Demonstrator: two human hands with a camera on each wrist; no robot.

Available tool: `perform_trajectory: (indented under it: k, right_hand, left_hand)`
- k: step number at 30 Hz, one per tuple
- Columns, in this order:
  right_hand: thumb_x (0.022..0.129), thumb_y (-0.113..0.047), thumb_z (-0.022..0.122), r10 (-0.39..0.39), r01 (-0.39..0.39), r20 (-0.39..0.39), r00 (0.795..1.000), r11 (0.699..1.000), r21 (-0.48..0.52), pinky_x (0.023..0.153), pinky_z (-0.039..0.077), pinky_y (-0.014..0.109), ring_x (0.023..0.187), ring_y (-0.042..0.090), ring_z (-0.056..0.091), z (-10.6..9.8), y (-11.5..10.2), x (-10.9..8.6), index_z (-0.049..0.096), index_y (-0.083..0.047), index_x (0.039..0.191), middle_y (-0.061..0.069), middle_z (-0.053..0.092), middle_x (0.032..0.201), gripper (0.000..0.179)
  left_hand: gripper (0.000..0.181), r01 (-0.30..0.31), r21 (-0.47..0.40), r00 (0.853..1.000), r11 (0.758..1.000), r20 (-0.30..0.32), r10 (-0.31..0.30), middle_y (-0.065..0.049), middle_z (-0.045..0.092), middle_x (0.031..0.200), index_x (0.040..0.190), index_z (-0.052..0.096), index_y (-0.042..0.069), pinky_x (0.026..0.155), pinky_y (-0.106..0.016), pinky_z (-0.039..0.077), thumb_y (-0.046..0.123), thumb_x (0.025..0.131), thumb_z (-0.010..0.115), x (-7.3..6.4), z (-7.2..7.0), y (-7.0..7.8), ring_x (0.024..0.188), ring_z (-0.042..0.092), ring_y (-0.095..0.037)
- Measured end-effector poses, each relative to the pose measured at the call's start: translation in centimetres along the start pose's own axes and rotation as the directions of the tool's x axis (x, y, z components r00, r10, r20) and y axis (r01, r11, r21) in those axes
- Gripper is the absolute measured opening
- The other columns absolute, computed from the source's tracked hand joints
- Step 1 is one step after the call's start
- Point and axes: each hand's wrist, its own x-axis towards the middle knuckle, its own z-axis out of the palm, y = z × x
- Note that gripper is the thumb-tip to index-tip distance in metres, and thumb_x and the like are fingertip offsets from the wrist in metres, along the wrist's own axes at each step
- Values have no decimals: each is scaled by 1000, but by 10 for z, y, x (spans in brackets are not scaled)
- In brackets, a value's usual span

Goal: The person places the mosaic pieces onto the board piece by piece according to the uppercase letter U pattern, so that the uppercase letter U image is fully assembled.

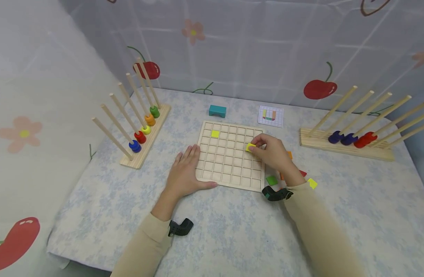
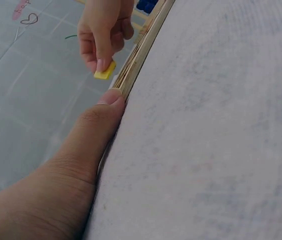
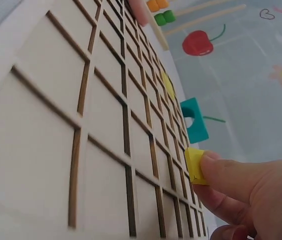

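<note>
A wooden grid board (image 1: 229,159) lies on the table between my hands. My right hand (image 1: 270,151) pinches a small yellow square tile (image 3: 195,165) between thumb and fingers, held over the right part of the grid. A second yellow tile (image 1: 215,134) sits in a cell near the board's far left corner. My left hand (image 1: 185,172) rests at the board's left near corner, its fingers straight along the left edge. In the left wrist view its thumb (image 2: 93,122) touches the board's near edge.
Loose tiles, among them a green one (image 1: 272,180) and a yellow one (image 1: 312,183), lie right of the board. Behind it are a teal block (image 1: 217,111) and a pattern card (image 1: 271,116). Wooden peg racks (image 1: 147,140) with coloured beads stand at left and right (image 1: 347,148).
</note>
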Motion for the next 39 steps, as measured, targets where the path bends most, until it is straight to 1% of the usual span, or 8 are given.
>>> perform_trajectory:
  k: [4, 10, 15, 20, 26, 30, 35, 39]
  right_hand:
    - [94, -29, 69, 15, -15, 22, 1000, 1000, -9, 72, 44, 33, 89, 23, 57, 12, -14, 14, 64, -15, 106, 5, 67, 101, 19]
    - [94, -29, 69, -2, 2, 43, 999, 1000, -3, 74, 46, 34, 87, 23, 59, 31, -34, 26, 64, -15, 104, 5, 67, 100, 17]
    - [94, -28, 69, -24, 24, 46, 999, 1000, 5, 73, 47, 34, 84, 21, 59, 47, -48, 34, 65, -16, 104, 3, 68, 98, 16]
    - [95, -28, 69, -28, 27, 48, 998, 1000, 12, 76, 48, 35, 86, 21, 60, 60, -60, 42, 65, -16, 105, 3, 68, 99, 16]
    - [94, -28, 69, -25, 26, 26, 999, 999, -19, 77, 50, 35, 87, 20, 62, 70, -69, 49, 65, -16, 104, 2, 69, 97, 16]
    - [94, -28, 69, -30, 31, 32, 999, 999, -38, 75, 49, 34, 84, 19, 61, 75, -71, 53, 65, -17, 104, 1, 68, 96, 16]
    - [95, -28, 69, -37, 39, 29, 999, 998, -54, 72, 48, 34, 83, 19, 60, 79, -73, 54, 65, -16, 104, 2, 65, 97, 15]
    - [94, -27, 69, -46, 48, 23, 999, 996, -77, 73, 49, 35, 86, 20, 60, 79, -73, 55, 66, -16, 104, 2, 64, 99, 15]
  left_hand:
    - [138, 4, 1, 1000, 1000, 5, -4, -4, 8, 168, 160, 6, 10, 127, -43, 6, 92, 62, 59, 0, 0, 0, 157, 3, -18]
    - [137, 0, -14, 1000, 1000, 1, 0, -4, 10, 168, 160, 7, 9, 127, -44, 6, 91, 63, 60, 0, 0, 2, 157, 4, -18]
    - [138, -5, -3, 1000, 1000, -3, 5, -5, 11, 168, 160, 8, 9, 127, -43, 6, 92, 63, 58, 0, -1, 2, 157, 5, -18]
    - [138, -15, 2, 1000, 1000, -9, 15, -4, 12, 168, 160, 9, 9, 127, -43, 6, 94, 62, 56, 0, -1, 1, 157, 6, -18]
    - [138, -25, 2, 999, 1000, -20, 25, -5, 12, 168, 160, 9, 9, 127, -44, 8, 95, 62, 53, 0, 0, 1, 156, 7, -19]
    - [138, -22, 0, 999, 1000, -25, 22, -5, 13, 168, 160, 10, 9, 127, -44, 8, 96, 62, 53, -1, 0, 0, 156, 7, -19]
    - [138, -21, -3, 999, 1000, -29, 21, -5, 12, 168, 160, 10, 9, 127, -44, 8, 96, 61, 53, -1, 0, -1, 156, 7, -18]
    - [139, -22, -1, 999, 1000, -31, 22, -5, 12, 168, 160, 9, 9, 127, -44, 8, 97, 61, 51, -1, 0, -2, 156, 7, -19]
